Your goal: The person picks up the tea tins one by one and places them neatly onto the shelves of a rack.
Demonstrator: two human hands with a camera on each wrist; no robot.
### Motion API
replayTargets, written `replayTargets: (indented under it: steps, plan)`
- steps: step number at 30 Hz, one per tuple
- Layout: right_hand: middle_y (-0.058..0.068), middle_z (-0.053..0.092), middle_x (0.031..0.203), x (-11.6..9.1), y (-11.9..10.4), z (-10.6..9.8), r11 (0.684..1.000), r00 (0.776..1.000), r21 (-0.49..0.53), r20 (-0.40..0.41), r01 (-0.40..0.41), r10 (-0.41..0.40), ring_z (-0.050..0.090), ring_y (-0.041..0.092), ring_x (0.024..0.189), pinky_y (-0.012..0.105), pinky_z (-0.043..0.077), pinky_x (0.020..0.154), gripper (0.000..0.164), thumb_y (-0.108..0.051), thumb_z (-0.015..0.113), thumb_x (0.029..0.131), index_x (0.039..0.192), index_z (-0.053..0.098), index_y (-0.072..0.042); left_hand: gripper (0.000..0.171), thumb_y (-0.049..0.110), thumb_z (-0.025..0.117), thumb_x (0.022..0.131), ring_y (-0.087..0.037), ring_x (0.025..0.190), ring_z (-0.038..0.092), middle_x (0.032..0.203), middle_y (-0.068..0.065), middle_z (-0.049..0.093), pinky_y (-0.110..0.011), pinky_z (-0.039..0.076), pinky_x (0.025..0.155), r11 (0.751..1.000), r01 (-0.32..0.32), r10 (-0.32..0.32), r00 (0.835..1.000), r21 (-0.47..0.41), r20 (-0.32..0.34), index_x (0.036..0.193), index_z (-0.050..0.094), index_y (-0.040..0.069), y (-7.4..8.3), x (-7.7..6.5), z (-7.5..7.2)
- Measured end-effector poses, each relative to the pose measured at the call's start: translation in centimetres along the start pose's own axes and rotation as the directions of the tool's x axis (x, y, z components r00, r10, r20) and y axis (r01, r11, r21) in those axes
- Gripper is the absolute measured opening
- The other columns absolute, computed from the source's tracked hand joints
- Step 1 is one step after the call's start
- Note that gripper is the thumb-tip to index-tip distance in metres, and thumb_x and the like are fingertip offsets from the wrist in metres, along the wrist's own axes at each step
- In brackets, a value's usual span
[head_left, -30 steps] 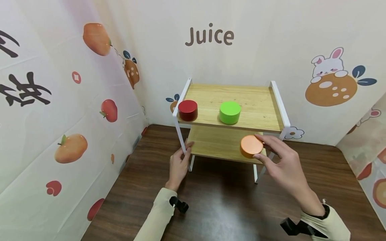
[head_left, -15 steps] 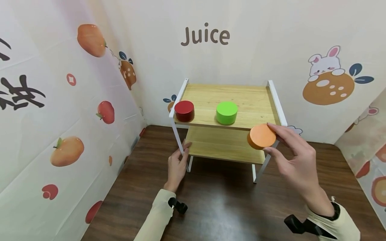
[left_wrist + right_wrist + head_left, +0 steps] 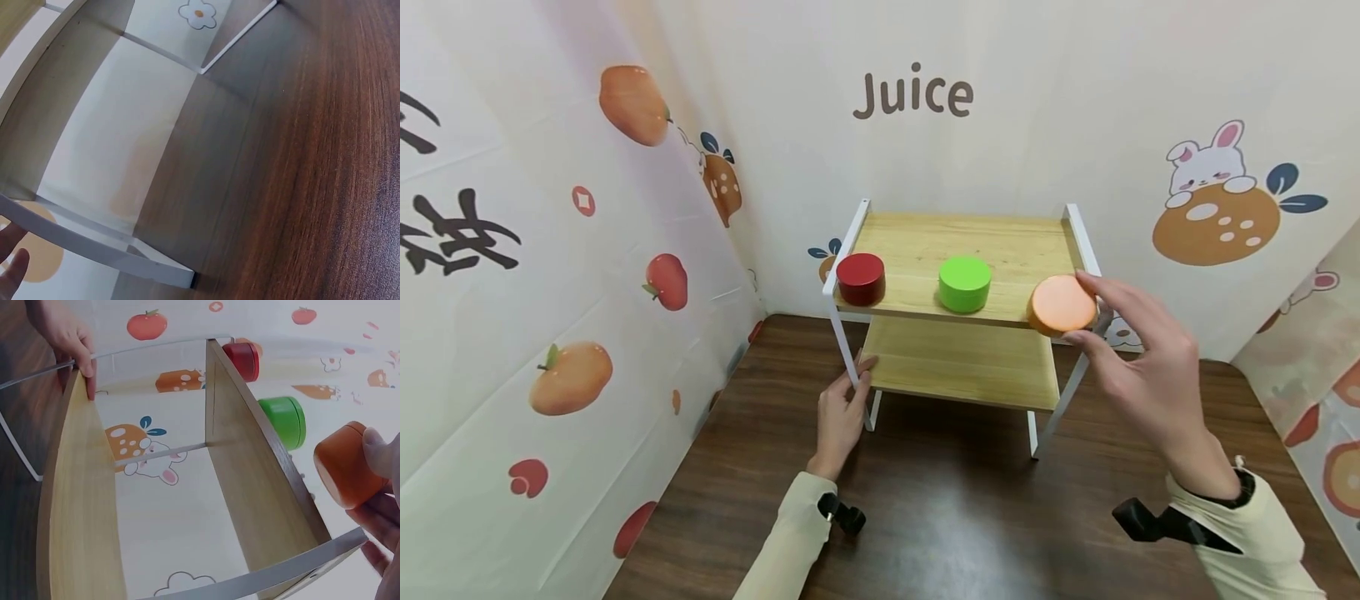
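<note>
My right hand point(image 3: 1161, 379) pinches an orange round tin point(image 3: 1062, 305) between thumb and fingers at the upper shelf's front right corner. In the right wrist view a gap shows between this tin point(image 3: 347, 465) and the upper board. On that board stand a red round tin point(image 3: 861, 281) at the front left and a green round tin point(image 3: 965, 285) at the front middle. My left hand point(image 3: 841, 417) grips the two-tier wooden shelf point(image 3: 962, 358) at its left side, by the lower board. Only the fingertips point(image 3: 15, 265) of that hand show in the left wrist view.
The shelf's white metal frame point(image 3: 1092, 242) rises above the upper board at both ends. A dark wooden table point(image 3: 925, 508) lies below. Printed fabric walls point(image 3: 1015, 150) stand close behind and at both sides.
My right hand has carried the orange tin up and to the right, from in front of the lower board to the upper board's front right corner. My left hand keeps its hold.
</note>
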State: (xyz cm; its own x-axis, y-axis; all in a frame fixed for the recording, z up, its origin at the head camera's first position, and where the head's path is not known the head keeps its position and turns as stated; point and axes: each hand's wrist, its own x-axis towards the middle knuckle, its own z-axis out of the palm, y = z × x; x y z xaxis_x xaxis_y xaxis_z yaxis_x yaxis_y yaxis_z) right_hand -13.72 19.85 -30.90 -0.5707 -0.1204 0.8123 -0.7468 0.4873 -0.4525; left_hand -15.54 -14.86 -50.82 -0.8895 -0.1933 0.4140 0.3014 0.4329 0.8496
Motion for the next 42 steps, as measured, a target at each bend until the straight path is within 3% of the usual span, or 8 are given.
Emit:
replayTargets:
  steps: [2, 4, 10, 20, 25, 30, 35, 42]
  plan:
    - [0.004, 0.072, 0.135, 0.2, 0.2, 0.1, 1.000, 1.000, 0.001, -0.004, -0.022, 0.022, 0.060, 0.000, 0.127, 0.015, 0.041, 0.103, 0.051, -0.012, 0.084, 0.091, 0.139, 0.069, -0.004, 0.030, 0.033, 0.060, 0.109, -0.023, 0.135, 0.064, 0.149, 0.000, 0.063, -0.051, 0.053, 0.108, 1.000, -0.006, 0.006, 1.000, 0.003, 0.000, 0.133, 0.076, 0.022, 0.1, 0.1, 0.0]
    - [0.006, 0.072, 0.135, 0.3, 0.4, 0.2, 0.999, 0.999, -0.003, -0.006, -0.045, 0.044, 0.060, -0.001, 0.127, 0.016, 0.041, 0.102, 0.060, 0.004, 0.085, 0.084, 0.141, 0.068, -0.006, 0.031, 0.034, 0.060, 0.109, -0.022, 0.135, 0.064, 0.149, 0.001, 0.063, -0.050, 0.054, 0.108, 1.000, -0.005, 0.005, 1.000, 0.004, 0.001, 0.133, 0.076, 0.023, 0.1, 0.1, 0.0]
    - [0.016, 0.068, 0.137, 0.5, 0.8, 0.6, 0.996, 0.996, -0.014, 0.006, -0.092, 0.092, 0.057, -0.001, 0.128, 0.015, 0.042, 0.106, 0.077, 0.019, 0.082, 0.078, 0.147, 0.064, -0.010, 0.030, 0.035, 0.061, 0.109, -0.022, 0.135, 0.064, 0.149, 0.003, 0.063, -0.051, 0.054, 0.108, 1.000, 0.003, -0.003, 1.000, 0.002, -0.001, 0.133, 0.076, 0.024, -0.2, 0.1, 0.0]
    - [0.016, 0.066, 0.142, 0.9, 1.1, 1.0, 0.983, 0.983, -0.046, 0.027, -0.180, 0.181, 0.050, -0.007, 0.132, 0.012, 0.035, 0.109, 0.069, 0.011, 0.080, 0.086, 0.148, 0.063, -0.013, 0.030, 0.035, 0.062, 0.108, -0.023, 0.133, 0.065, 0.148, 0.003, 0.064, -0.053, 0.053, 0.108, 1.000, 0.014, -0.014, 1.000, 0.023, -0.003, 0.133, 0.076, 0.026, -0.1, -0.3, 0.0]
    - [0.016, 0.065, 0.143, 1.2, 1.1, 1.0, 0.969, 0.970, -0.064, 0.032, -0.240, 0.243, 0.053, 0.016, 0.136, 0.015, 0.033, 0.110, 0.060, 0.003, 0.079, 0.092, 0.147, 0.063, -0.015, 0.029, 0.035, 0.062, 0.108, -0.023, 0.133, 0.065, 0.148, 0.003, 0.064, -0.053, 0.054, 0.107, 1.000, 0.010, -0.010, 1.000, 0.023, -0.004, 0.133, 0.076, 0.026, 0.0, -0.1, 0.0]
    - [0.020, 0.058, 0.151, 1.2, 1.3, 1.2, 0.958, 0.959, -0.068, 0.035, -0.280, 0.283, 0.047, 0.036, 0.144, 0.032, 0.032, 0.122, 0.052, -0.001, 0.074, 0.096, 0.147, 0.063, -0.010, 0.030, 0.036, 0.061, 0.109, -0.021, 0.134, 0.064, 0.149, 0.003, 0.063, -0.050, 0.054, 0.108, 1.000, 0.023, -0.023, 1.000, 0.011, 0.003, 0.133, 0.076, 0.027, -0.1, -0.1, 0.0]
    - [0.021, 0.053, 0.157, 0.6, 2.0, 1.5, 0.967, 0.967, -0.043, 0.049, -0.250, 0.252, 0.037, 0.037, 0.154, 0.054, 0.025, 0.129, 0.062, 0.002, 0.072, 0.097, 0.155, 0.055, -0.010, 0.031, 0.035, 0.060, 0.109, -0.020, 0.137, 0.062, 0.151, 0.000, 0.062, -0.049, 0.053, 0.110, 0.999, 0.025, -0.025, 1.000, -0.022, 0.009, 0.134, 0.075, 0.024, -0.2, -0.2, 0.0]
    - [0.014, 0.039, 0.170, -0.9, 2.5, 1.4, 0.984, 0.980, -0.008, 0.091, -0.178, 0.178, 0.030, 0.032, 0.158, 0.059, 0.022, 0.129, 0.072, 0.000, 0.063, 0.102, 0.166, 0.035, -0.015, 0.032, 0.031, 0.060, 0.109, -0.022, 0.140, 0.059, 0.153, -0.003, 0.060, -0.050, 0.051, 0.111, 0.998, 0.000, 0.001, 1.000, -0.056, 0.019, 0.136, 0.073, 0.021, -0.3, -0.2, 0.1]
